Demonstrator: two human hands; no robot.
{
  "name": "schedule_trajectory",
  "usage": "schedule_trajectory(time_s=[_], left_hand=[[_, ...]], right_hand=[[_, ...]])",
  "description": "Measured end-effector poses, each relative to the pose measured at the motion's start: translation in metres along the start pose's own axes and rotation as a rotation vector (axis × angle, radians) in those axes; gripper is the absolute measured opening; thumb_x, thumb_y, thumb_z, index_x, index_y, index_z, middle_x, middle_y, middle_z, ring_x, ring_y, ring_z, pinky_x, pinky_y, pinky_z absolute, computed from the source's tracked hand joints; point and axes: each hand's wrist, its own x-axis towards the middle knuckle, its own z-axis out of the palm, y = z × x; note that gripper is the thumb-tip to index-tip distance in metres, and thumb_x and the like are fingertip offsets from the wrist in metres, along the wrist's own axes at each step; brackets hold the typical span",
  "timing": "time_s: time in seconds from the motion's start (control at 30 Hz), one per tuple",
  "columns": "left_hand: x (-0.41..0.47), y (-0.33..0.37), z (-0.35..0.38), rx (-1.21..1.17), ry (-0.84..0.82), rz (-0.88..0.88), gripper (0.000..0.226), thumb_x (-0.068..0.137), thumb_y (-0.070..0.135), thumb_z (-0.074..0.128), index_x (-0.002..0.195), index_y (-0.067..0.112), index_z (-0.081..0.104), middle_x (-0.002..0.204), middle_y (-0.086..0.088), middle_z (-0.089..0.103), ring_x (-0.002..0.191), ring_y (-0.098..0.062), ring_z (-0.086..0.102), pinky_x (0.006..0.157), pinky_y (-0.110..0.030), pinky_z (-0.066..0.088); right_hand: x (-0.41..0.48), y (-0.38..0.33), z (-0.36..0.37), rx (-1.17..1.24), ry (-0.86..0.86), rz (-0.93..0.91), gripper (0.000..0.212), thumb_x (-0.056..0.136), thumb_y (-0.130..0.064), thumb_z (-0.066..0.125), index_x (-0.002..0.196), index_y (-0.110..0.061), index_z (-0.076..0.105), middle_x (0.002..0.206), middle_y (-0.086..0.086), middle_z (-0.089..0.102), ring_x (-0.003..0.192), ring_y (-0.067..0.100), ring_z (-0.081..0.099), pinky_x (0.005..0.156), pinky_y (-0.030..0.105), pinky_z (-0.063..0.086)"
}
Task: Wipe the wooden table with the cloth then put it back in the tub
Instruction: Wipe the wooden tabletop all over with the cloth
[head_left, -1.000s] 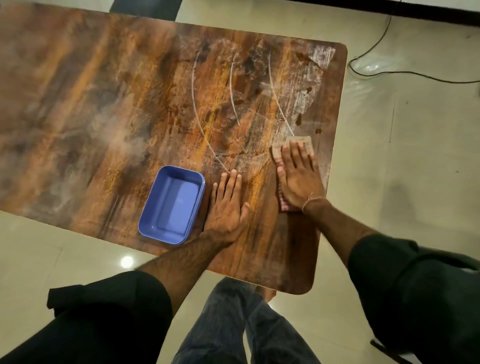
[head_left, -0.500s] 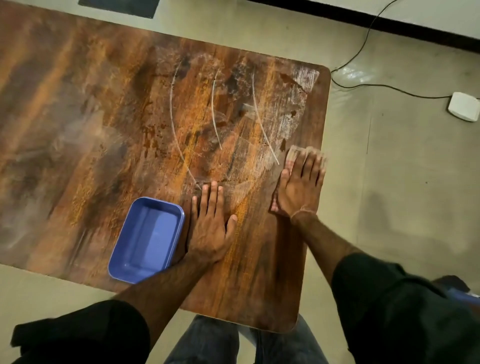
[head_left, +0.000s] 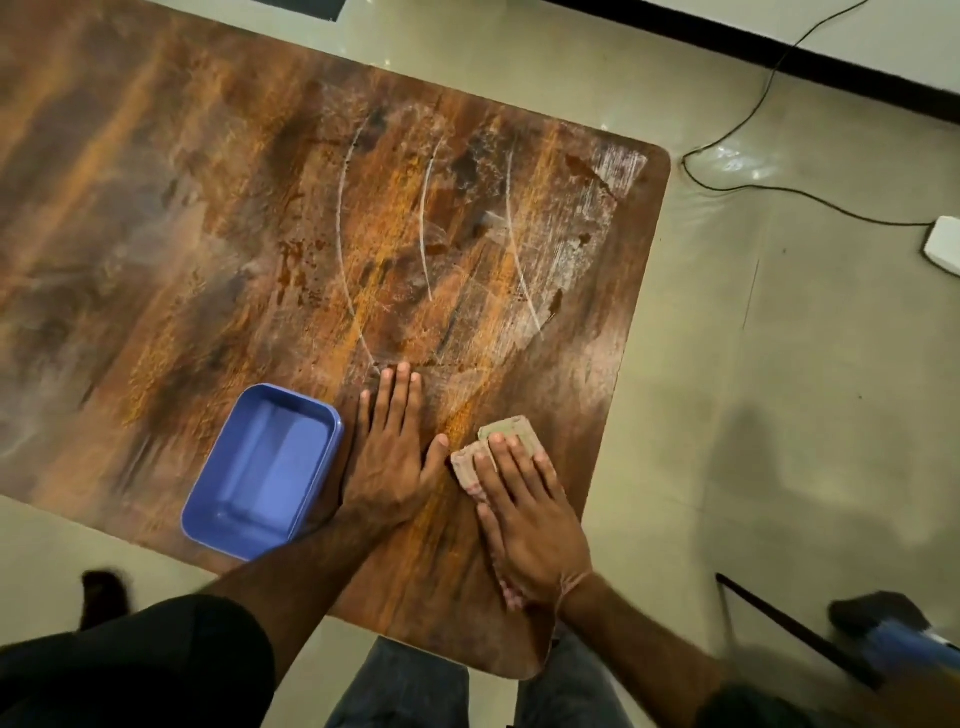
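The right grip (head_left: 530, 525) lay flat, fingers straight and close together, pressing the folded cloth (head_left: 511, 431) onto the wooden counter (head_left: 208, 234) near its right edge, the cloth's far end showing past the fingertips. The left grip (head_left: 395, 457) rested palm-down, fingers straight, on bare wood between the cloth and the blue tub (head_left: 270, 467)

Left hand (head_left: 395, 462) flat on wooden table (head_left: 234, 234), fingers straight. Blue tub (head_left: 332, 422) just beside it at 9 o'clock. Right hand (head_left: 530, 530) at its 3 o'clock presses folded cloth (head_left: 511, 430) flat. White streaks (head_left: 511, 234) at 12 o'clock.
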Motion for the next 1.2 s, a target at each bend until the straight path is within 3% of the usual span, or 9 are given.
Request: schedule_trajectory(time_s=[0.13,0.33,0.5,0.6,0.7,0.83,0.93,1.03,1.2], left_hand=[[-0.001,0.001,0.0,-0.005,-0.003,-0.017,0.083,0.102,0.053,0.03,0.164,0.008,0.0,0.173,-0.007,-0.009,0.159,-0.022,-0.011,0.128,-0.054,0.002],[-0.002,-0.001,-0.001,-0.028,0.019,-0.038,0.087,0.1,0.054,0.035,0.164,0.008,0.0,0.173,-0.006,-0.01,0.159,-0.022,-0.012,0.128,-0.051,-0.002],[-0.001,0.0,-0.002,-0.069,0.048,-0.109,0.086,0.099,0.052,0.038,0.165,0.009,0.002,0.173,-0.005,-0.006,0.159,-0.02,-0.011,0.129,-0.049,-0.001],[0.002,0.002,-0.004,-0.099,0.1,-0.212,0.082,0.1,0.049,0.036,0.165,0.01,0.004,0.173,-0.006,-0.003,0.159,-0.019,-0.01,0.129,-0.051,0.002],[0.004,0.002,-0.003,-0.101,0.133,-0.299,0.08,0.101,0.049,0.033,0.165,0.01,0.004,0.173,-0.007,-0.001,0.159,-0.019,-0.009,0.129,-0.05,0.004],[0.005,0.001,-0.002,-0.116,0.185,-0.364,0.077,0.102,0.045,0.035,0.164,0.006,0.01,0.173,-0.01,0.006,0.16,-0.023,-0.002,0.128,-0.052,0.008],[0.005,0.002,-0.002,-0.096,0.184,-0.366,0.075,0.101,0.041,0.034,0.162,0.002,0.015,0.171,-0.015,0.011,0.16,-0.028,0.004,0.127,-0.055,0.014],[0.006,0.0,0.0,-0.092,0.193,-0.327,0.075,0.096,0.033,0.035,0.16,-0.002,0.021,0.17,-0.019,0.015,0.159,-0.033,0.009,0.125,-0.058,0.019],[0.009,0.002,-0.002,-0.131,0.164,-0.328,0.078,0.094,0.033,0.036,0.162,0.0,0.015,0.172,-0.014,0.006,0.16,-0.028,0.0,0.128,-0.054,0.01]], right_hand=[[0.076,0.079,-0.036,0.014,0.055,0.209,0.064,0.107,-0.045,0.011,0.164,-0.016,0.002,0.17,0.007,-0.005,0.158,0.023,-0.006,0.127,0.044,-0.008],[0.146,0.104,-0.061,0.031,0.135,0.46,0.067,0.104,-0.044,0.012,0.164,-0.013,0.004,0.171,0.012,0.0,0.158,0.029,-0.002,0.127,0.051,0.001],[0.102,0.043,-0.033,-0.065,0.018,0.025,0.064,0.108,-0.044,0.015,0.164,-0.015,0.003,0.171,0.008,-0.004,0.158,0.024,-0.009,0.128,0.048,0.001],[0.104,0.062,-0.04,-0.094,-0.055,-0.151,0.063,0.108,-0.047,0.015,0.164,-0.019,0.007,0.171,0.006,0.0,0.158,0.022,-0.004,0.127,0.046,-0.001],[0.144,0.1,-0.064,-0.075,-0.041,0.006,0.066,0.105,-0.052,0.004,0.163,-0.022,-0.002,0.17,0.006,-0.008,0.157,0.021,-0.009,0.126,0.039,-0.013],[0.17,0.085,-0.07,-0.011,0.059,0.275,0.067,0.103,-0.048,0.004,0.163,-0.019,-0.002,0.171,0.008,-0.005,0.157,0.023,-0.01,0.127,0.043,-0.008],[0.124,0.02,-0.043,-0.021,0.039,0.131,0.063,0.108,-0.042,0.012,0.163,-0.016,-0.002,0.171,0.009,-0.007,0.157,0.025,-0.013,0.127,0.046,-0.006],[0.075,-0.028,-0.013,-0.074,0.0,-0.1,0.061,0.108,-0.04,0.024,0.163,-0.016,0.015,0.171,0.008,0.01,0.158,0.024,-0.003,0.126,0.048,0.004],[0.117,0.024,-0.034,-0.104,-0.081,-0.206,0.06,0.108,-0.044,0.017,0.163,-0.023,0.008,0.171,0.005,0.005,0.158,0.017,-0.008,0.127,0.041,-0.006]])
